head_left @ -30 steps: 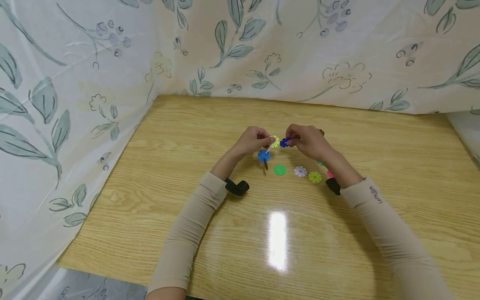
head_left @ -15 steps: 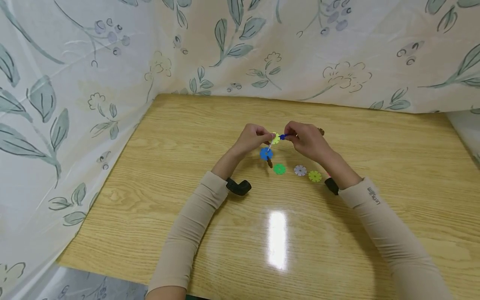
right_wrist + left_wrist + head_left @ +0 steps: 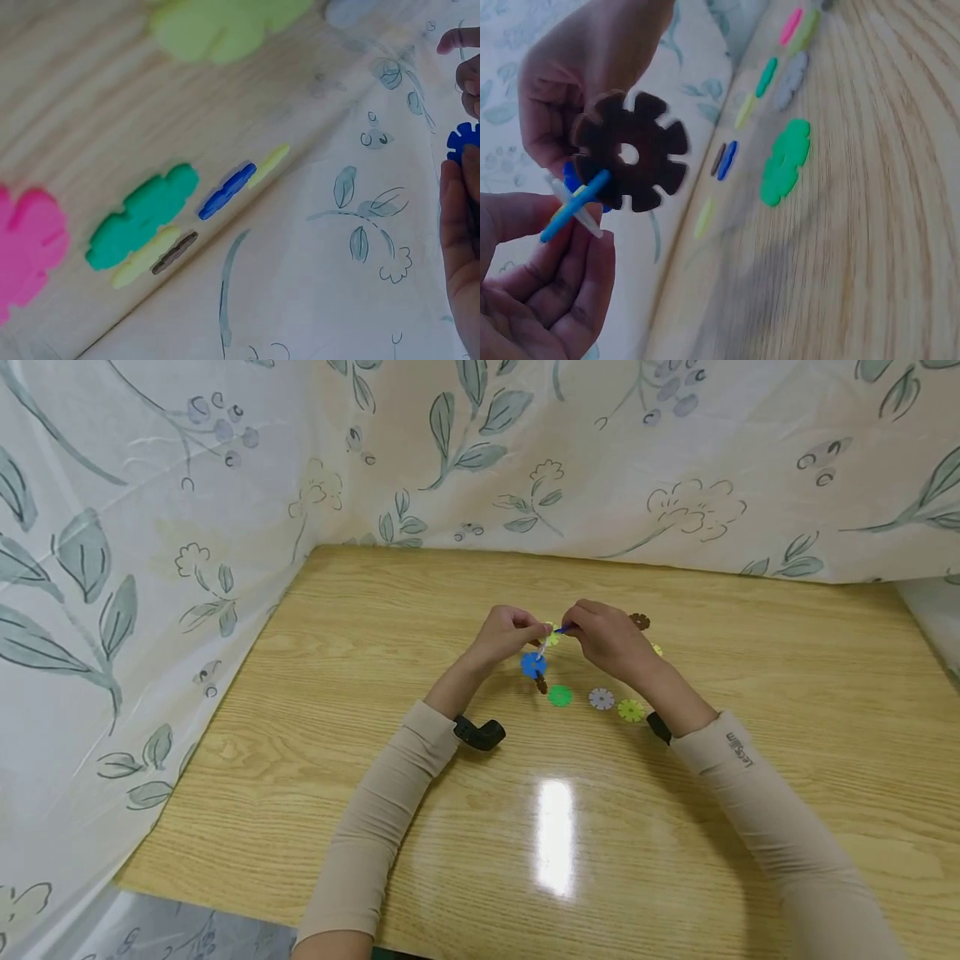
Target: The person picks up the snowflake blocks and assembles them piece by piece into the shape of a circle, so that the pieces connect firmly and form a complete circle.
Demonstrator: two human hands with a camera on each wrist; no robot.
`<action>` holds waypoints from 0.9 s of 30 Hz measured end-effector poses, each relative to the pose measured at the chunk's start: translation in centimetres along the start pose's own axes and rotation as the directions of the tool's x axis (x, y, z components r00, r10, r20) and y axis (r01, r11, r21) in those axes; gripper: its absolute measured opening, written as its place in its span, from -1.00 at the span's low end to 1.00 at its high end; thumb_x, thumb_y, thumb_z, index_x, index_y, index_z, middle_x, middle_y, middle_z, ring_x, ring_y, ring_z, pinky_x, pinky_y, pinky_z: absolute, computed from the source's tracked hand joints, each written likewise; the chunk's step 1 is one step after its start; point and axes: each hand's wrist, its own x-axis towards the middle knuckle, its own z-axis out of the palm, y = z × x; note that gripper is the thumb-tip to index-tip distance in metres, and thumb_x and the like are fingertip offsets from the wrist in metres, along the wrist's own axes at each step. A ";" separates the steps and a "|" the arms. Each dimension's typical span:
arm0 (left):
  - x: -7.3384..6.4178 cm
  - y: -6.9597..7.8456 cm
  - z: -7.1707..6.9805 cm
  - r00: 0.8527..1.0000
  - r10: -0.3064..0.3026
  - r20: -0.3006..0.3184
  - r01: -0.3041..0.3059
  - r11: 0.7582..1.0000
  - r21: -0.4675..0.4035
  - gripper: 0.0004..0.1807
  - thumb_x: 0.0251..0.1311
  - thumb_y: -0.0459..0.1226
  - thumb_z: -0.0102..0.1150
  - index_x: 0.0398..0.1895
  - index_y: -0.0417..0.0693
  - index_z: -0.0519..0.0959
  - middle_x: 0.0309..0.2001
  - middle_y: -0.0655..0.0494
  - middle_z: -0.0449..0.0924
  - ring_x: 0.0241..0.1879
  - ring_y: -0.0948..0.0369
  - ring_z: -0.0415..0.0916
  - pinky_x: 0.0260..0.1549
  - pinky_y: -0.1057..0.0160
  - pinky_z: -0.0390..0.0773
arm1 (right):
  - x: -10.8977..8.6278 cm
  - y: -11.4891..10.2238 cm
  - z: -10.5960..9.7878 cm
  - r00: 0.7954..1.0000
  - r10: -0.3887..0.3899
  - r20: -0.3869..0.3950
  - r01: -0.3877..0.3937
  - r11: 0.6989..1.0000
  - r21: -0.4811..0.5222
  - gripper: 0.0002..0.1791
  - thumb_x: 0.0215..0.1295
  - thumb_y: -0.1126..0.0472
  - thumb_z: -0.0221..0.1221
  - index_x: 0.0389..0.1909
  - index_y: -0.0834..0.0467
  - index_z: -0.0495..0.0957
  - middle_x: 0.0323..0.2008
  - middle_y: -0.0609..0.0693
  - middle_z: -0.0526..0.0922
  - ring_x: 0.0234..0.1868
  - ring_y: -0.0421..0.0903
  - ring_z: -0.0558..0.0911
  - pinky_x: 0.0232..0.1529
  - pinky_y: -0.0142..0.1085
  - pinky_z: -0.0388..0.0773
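My left hand (image 3: 506, 637) pinches a small cluster of joined, notched plastic discs above the table. In it are a yellow disc (image 3: 554, 637) at the fingertips, a white disc (image 3: 592, 223), a light blue disc (image 3: 533, 665) and a brown disc (image 3: 660, 154) at the lower end. A dark blue disc (image 3: 463, 139) is pinched between thumb and finger of my right hand (image 3: 611, 637). Seen from the head, that disc is nearly edge-on and meets the yellow disc's right rim. In the left wrist view the brown disc partly hides it.
Loose discs lie on the wooden table (image 3: 465, 852): green (image 3: 559, 696), white (image 3: 601, 698), yellow-green (image 3: 630, 711), and brown (image 3: 639, 622). Pink (image 3: 30, 247), teal (image 3: 142, 217) and another dark blue disc (image 3: 227, 191) lie farther right. A floral cloth (image 3: 585, 460) hangs along the back and left.
My right hand has moved left and slightly up, bringing the dark blue disc from beside the yellow disc to its rim and turning it edge-on. The joined discs have swung slightly right.
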 end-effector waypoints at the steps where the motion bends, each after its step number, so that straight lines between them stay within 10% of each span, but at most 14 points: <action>1: 0.0 0.0 0.1 1.000 -0.001 -0.002 0.001 1.000 -0.005 -0.78 0.14 -0.31 0.18 -0.55 -0.32 0.58 -0.62 0.10 0.54 -0.28 -0.11 0.56 -0.07 0.08 0.52 | 0.0 0.0 0.0 1.000 0.004 -0.005 -0.004 1.000 -0.007 -0.95 0.12 0.45 0.19 -0.38 0.31 0.52 -0.40 0.13 0.58 -0.39 0.04 0.60 -0.40 -0.18 0.55; 12: -0.1 -0.6 1.0 0.996 -0.078 -0.037 0.075 0.993 -0.088 -0.77 0.17 -0.29 0.16 -0.58 -0.23 0.55 -0.47 0.12 0.52 -0.40 0.19 0.51 -0.33 0.35 0.51 | -0.3 -0.4 0.6 0.995 -0.093 -0.043 0.084 0.982 -0.169 -0.94 0.12 0.45 0.19 -0.47 0.33 0.50 -0.49 0.13 0.53 -0.49 0.03 0.55 -0.52 -0.22 0.53; 27: 0.5 -0.6 0.1 0.986 -0.156 0.050 0.160 0.983 -0.088 -0.75 0.21 -0.31 0.12 -0.14 -0.32 0.57 -0.10 -0.13 0.61 -0.22 0.16 0.58 -0.04 0.18 0.54 | 0.1 0.3 0.2 1.000 0.014 0.019 -0.014 0.999 -0.035 -0.79 0.17 0.38 0.18 -0.20 0.25 0.41 -0.41 0.13 0.63 -0.47 0.00 0.59 -0.49 -0.18 0.51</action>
